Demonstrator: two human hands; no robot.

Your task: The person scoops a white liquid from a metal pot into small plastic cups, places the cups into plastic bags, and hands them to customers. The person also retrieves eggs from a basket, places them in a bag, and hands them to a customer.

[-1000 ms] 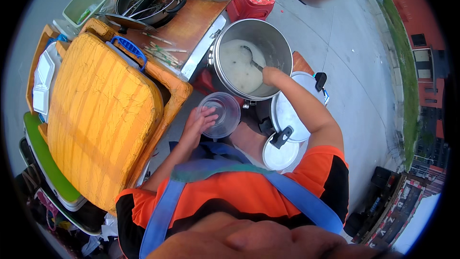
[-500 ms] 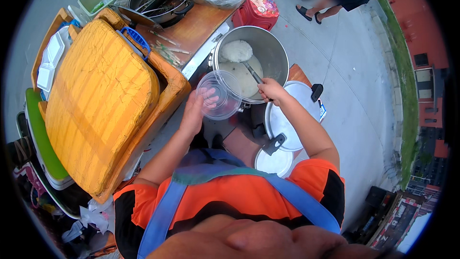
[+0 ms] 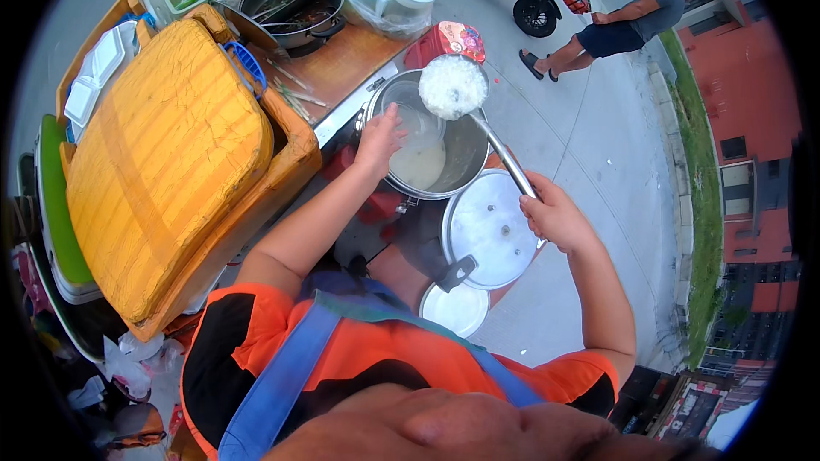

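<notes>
Gripping ladle [image 3: 506, 154], right hand [image 3: 553, 212] apart from left hand [image 3: 381, 137], which holds clear tub [image 3: 418, 122] over pot [image 3: 467, 151] — wrist tilt could spill white food [image 3: 452, 87], heaped forward-left of right hand; loose hold could drop tub.

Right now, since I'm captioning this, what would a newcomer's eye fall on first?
Probably the yellow box dominating the left side. Then the ladle of white food, raised in the right hand over the edge of the pot. The left hand holds a clear container at its mouth.
</notes>
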